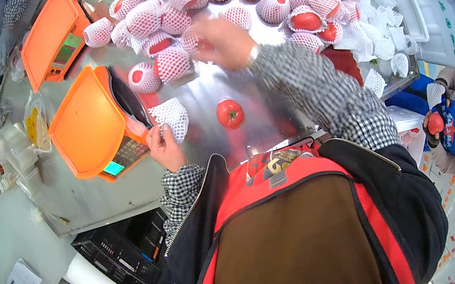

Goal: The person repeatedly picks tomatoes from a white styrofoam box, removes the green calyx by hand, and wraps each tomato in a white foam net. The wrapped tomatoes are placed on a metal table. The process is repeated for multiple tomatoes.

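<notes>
The left hand point(167, 149) pinches the lower edge of a white foam net sleeve point(172, 116) between thumb and fingers, just beside the nearer orange-topped scale point(89, 122). The right hand point(226, 43), blurred, reaches across to the heap of net-sleeved tomatoes point(173, 63), its fingers at one of them; whether it grips that one I cannot tell. A bare red tomato point(230, 114) sits stem-up on the metal table point(209, 139), between the two hands and apart from both. Loose foam sleeves point(380, 40) lie at the right, beyond the right forearm.
</notes>
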### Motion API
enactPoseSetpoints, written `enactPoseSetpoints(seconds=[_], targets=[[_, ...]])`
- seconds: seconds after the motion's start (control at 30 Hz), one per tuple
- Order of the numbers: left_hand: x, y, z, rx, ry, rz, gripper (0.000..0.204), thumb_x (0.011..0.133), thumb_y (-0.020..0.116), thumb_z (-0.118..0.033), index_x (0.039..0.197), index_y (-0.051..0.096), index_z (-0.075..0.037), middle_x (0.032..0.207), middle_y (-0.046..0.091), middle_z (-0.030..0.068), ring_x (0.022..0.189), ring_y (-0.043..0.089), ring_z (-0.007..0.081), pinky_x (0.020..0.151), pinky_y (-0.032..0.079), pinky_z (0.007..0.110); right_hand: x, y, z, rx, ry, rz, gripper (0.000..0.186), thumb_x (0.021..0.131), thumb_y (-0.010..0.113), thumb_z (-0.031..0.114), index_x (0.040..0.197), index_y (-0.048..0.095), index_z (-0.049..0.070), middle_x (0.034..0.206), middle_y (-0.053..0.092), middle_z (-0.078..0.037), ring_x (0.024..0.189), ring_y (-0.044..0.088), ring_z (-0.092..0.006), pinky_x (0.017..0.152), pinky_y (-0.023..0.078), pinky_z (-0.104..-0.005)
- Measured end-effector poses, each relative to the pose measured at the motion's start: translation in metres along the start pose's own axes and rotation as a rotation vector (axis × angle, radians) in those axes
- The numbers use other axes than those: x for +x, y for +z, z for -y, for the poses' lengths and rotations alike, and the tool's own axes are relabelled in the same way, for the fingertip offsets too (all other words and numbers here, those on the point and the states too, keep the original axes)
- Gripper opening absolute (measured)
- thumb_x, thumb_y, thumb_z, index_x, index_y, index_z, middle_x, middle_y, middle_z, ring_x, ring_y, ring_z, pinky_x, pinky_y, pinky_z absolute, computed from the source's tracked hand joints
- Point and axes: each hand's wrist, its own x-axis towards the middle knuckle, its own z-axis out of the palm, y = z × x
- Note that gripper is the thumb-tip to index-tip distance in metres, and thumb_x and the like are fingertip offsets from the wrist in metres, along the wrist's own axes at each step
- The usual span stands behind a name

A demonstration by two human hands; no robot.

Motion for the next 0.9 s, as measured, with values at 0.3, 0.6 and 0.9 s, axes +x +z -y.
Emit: enactPoseSetpoints(seconds=[0.3,0.6,0.9], targets=[[-0.023,0.013,-0.022,-0.120,-0.209,0.202,0.022,0.084,0.070,-0.001,0.104,0.064,0.006,0.097,0.063,0.0059,0.085,0.060,0.0102,0.075,0.050,0.023,-0.141,0.023,0.041,0.921,0.785,0.488,0.070,0.069,0.081,0.021,0.130,0.048,0.011,0.119,0.057,-0.014,0.109,0.058,-0.0257,0.090,0.050,-0.0398],[-0.054,0.056,-0.063,0.141,0.132,0.472,0.011,0.081,0.072,-0.006,0.090,0.067,-0.001,0.091,0.058,0.0028,0.077,0.057,0.0094,0.065,0.048,0.023,-0.213,-0.025,0.075,2.235,0.834,0.055,0.061,0.090,0.064,0.025,0.140,0.034,0.006,0.133,0.047,-0.016,0.117,0.054,-0.0346,0.099,0.049,-0.0397],[-0.092,0.087,-0.082,-0.306,-0.450,0.822,0.007,0.091,0.063,-0.013,0.095,0.060,-0.008,0.086,0.060,-0.0037,0.072,0.054,0.0040,0.056,0.043,0.018,-0.223,-0.047,0.108,1.949,1.021,-0.208,0.051,0.095,0.057,0.031,0.136,0.039,0.006,0.123,0.053,-0.015,0.105,0.061,-0.0295,0.088,0.055,-0.0372]])
